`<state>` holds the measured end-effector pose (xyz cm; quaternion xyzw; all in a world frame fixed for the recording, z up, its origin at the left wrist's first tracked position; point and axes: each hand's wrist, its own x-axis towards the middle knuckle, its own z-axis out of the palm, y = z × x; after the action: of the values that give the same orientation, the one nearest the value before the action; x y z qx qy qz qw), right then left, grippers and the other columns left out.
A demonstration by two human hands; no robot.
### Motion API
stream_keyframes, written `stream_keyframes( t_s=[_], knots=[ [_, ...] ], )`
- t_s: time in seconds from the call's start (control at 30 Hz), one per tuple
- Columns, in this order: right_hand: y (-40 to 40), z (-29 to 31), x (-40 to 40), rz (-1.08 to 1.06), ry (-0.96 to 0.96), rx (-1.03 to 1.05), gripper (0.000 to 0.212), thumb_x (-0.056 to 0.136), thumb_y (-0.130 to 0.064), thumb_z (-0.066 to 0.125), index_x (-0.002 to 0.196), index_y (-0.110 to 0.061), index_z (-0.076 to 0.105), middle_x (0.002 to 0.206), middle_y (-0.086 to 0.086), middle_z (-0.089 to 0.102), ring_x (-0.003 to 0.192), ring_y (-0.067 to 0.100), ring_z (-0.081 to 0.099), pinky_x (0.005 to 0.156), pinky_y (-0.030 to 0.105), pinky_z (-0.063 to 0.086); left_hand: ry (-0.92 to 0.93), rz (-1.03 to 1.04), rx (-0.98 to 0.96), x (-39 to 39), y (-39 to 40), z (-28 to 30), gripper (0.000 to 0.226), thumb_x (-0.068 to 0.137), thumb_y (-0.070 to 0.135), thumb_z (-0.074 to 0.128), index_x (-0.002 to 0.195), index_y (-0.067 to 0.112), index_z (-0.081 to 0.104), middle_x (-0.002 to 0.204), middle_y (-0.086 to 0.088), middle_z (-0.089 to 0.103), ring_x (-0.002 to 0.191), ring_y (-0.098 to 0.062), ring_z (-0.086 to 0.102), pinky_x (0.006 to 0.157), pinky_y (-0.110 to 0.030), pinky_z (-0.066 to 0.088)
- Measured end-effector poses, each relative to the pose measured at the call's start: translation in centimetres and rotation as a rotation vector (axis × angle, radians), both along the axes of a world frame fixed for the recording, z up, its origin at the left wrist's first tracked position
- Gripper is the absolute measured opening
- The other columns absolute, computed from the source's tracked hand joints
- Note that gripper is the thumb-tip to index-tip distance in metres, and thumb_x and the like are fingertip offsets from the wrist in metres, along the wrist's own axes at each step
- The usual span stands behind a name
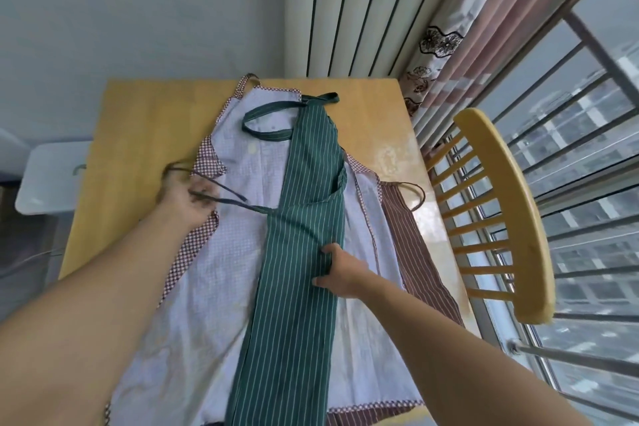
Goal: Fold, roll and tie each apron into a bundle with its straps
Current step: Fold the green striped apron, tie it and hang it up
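Fingers of my right hand (340, 271) are curled over the right edge of the green striped apron (297, 252), thumb on top and the other fingers tucked at the fold, so I pinch the cloth about halfway along its length; my left hand (188, 199) is blurred, but its fingers are closed round the thin green waist strap (238, 201), which runs taut from my palm across to the apron's left edge; how tightly those fingers are bent I cannot tell through the blur. Between my two hands the green apron lies folded lengthwise into a long narrow band, running from near my body away toward the far end of the table; beyond my fingers its neck loop (273, 121) lies flat in an oval, spilling to the left; a second strap curves across the band just beyond my right hand. Under both hands, touching the green band all along, a pale lilac checked apron (214, 270) is spread flat, its edges trimmed in a red-and-white pattern; to the right of my right hand a brown striped apron (418, 252) shows from under it, its strap looping farther out. All of it rests on a wooden table (138, 135); farther right stands a wooden chair (508, 214) beside the window bars; left of my left hand sits a white stool (48, 176).
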<state>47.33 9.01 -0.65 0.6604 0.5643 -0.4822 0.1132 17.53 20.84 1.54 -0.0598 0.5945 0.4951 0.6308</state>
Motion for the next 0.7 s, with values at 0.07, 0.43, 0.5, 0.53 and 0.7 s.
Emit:
stream_keyframes(
  t_s=[0.07,0.43,0.5,0.53,0.7],
  knots=[
    [-0.4,-0.2,-0.1,0.014,-0.014,0.025,0.078,0.094,-0.033,0.072,0.156,-0.022,0.025,0.150,0.011,0.046,0.116,0.030,0.059,0.082,0.030,0.045,0.024,0.044,0.019,-3.2,1.0,0.7,0.052,0.098,0.063,0.046,0.097,0.013,0.058,0.093,-0.003,0.056,0.084,-0.018,0.060,0.082,-0.035,0.058],
    [-4.4,-0.5,-0.7,-0.507,-0.122,0.168,0.059,0.093,-0.054,0.064,0.136,-0.019,0.043,0.122,-0.001,0.059,0.088,0.016,0.065,0.077,0.038,0.055,0.551,-0.824,-0.017,2.9,-7.0,0.2,0.019,0.097,0.026,0.068,0.103,0.008,0.065,0.105,-0.013,0.068,0.085,-0.025,0.066,0.075,-0.035,0.056],
    [-5.1,-0.7,-0.6,-0.547,-0.072,0.074,0.056,0.091,-0.060,0.065,0.125,-0.018,0.052,0.100,-0.005,0.063,0.081,0.013,0.065,0.081,0.038,0.057,0.556,-1.104,-0.038,5.8,-9.8,-0.9,0.027,0.097,0.033,0.068,0.107,0.009,0.061,0.107,-0.007,0.065,0.096,-0.023,0.066,0.075,-0.033,0.058],
    [-5.6,-1.0,-0.5,-0.573,-0.051,0.056,0.053,0.088,-0.062,0.066,0.117,-0.018,0.057,0.095,-0.005,0.064,0.080,0.013,0.066,0.083,0.039,0.057,0.578,-1.158,-0.036,6.7,-11.0,-1.4,0.025,0.096,0.035,0.068,0.103,0.012,0.060,0.107,-0.004,0.065,0.097,-0.021,0.065,0.072,-0.031,0.057],
    [-8.4,-1.0,-0.4,-0.589,-0.033,0.010,0.054,0.078,-0.067,0.075,0.097,-0.020,0.058,0.076,-0.005,0.065,0.067,0.012,0.062,0.065,0.032,0.054,0.585,-1.037,-0.001,7.1,-15.2,-3.6,0.012,0.092,0.025,0.075,0.090,0.013,0.072,0.091,-0.003,0.077,0.087,-0.020,0.073,0.083,-0.035,0.060]
  ],
)
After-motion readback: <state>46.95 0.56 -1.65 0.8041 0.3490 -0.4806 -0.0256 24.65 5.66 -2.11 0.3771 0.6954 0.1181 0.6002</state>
